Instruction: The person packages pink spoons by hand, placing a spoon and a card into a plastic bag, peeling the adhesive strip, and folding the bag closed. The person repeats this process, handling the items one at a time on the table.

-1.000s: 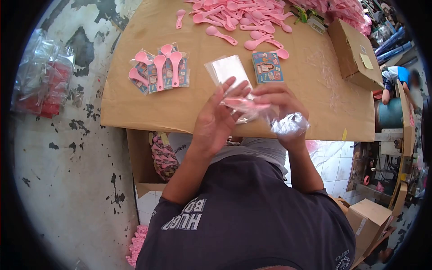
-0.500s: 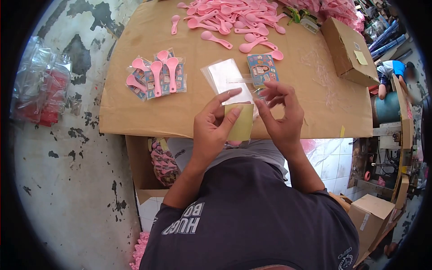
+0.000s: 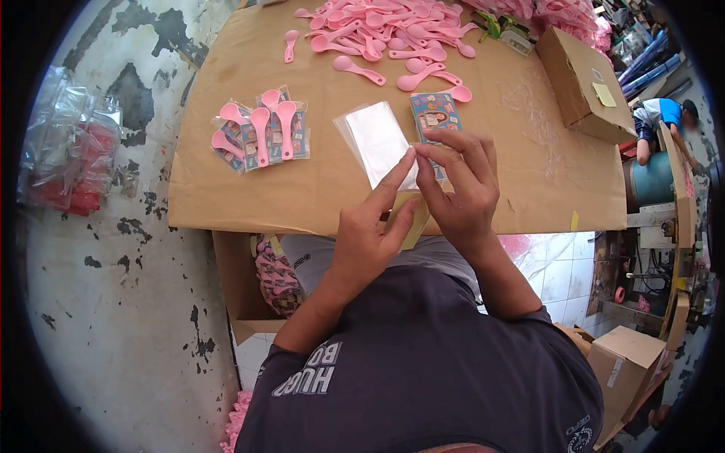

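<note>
While both hands meet at the near edge of the bench, the left hand pinches a yellowish card between thumb and forefinger, and the right hand has fingers curled, fingertips pinching at the card's top with what looks like clear film; can't tell exactly. Step looks like bagging: card going into a sleeve. Next move likely needs the sleeve mouth held open, card slid straight. Just past the hands, at 12 o'clock, lies a stack of clear bags; printed cards at 1 o'clock. Packed spoons at 10 o'clock. Farthest, loose pink spoons, cardboard box at 2 o'clock.
</note>
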### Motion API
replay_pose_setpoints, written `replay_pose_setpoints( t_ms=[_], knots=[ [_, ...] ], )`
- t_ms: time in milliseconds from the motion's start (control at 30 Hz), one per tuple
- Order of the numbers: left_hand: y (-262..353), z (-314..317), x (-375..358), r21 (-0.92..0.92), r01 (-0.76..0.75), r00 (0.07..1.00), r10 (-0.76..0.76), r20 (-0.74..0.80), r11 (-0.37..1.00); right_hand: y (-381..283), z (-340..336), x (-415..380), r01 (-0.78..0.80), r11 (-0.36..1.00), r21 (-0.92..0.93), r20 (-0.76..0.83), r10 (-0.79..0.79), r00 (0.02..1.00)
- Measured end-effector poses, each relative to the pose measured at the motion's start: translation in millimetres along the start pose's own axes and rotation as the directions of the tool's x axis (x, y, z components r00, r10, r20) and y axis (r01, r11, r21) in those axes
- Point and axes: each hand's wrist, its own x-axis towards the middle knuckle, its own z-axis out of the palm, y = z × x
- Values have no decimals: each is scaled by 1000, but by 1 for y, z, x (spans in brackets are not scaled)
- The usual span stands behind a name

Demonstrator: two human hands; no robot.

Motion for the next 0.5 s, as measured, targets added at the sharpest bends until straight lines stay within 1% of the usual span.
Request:
replay_pose_setpoints(
  t_ms=[67,100,167,200,233,267,300,333,367,400,467,500],
  knots=[
    [-4,2,2,57,-119,993,120,-1,991,4,-1,1,15,1000,0,-3,-15,1000],
    [-3,2,2,56,-122,993,122,2,991,6,-1,2,-1,1000,27,1,1,1000],
    [0,-1,3,26,-24,996,21,90,999,9,-3,4,-15,999,51,4,15,1000],
    [-2,-2,3,25,-25,996,23,91,999,11,-5,5,-107,990,97,-13,109,994],
    [-6,-3,3,-30,45,992,-41,120,999,13,-8,6,-197,970,144,-25,202,979],
    [-8,-4,2,-83,117,983,-103,152,990,17,-15,11,-237,958,161,-10,242,970],
    [-6,-3,3,-86,117,983,-103,151,989,24,-18,12,-236,959,160,-7,240,971],
    [-3,-1,3,-281,186,979,-156,128,942,32,-19,14,-321,833,450,-65,389,919],
    [-1,-1,3,-465,240,971,-211,115,852,37,-20,15,-341,625,702,-71,537,841],
    [-3,-3,3,-468,239,971,-211,112,851,39,-24,16,-341,626,702,-67,535,842],
    [-9,-8,6,-532,195,981,-171,95,824,42,-32,20,-292,436,851,-56,629,775],
    [-13,-11,7,-536,193,981,-171,90,822,44,-36,17,-294,435,851,-51,625,779]
  ],
)
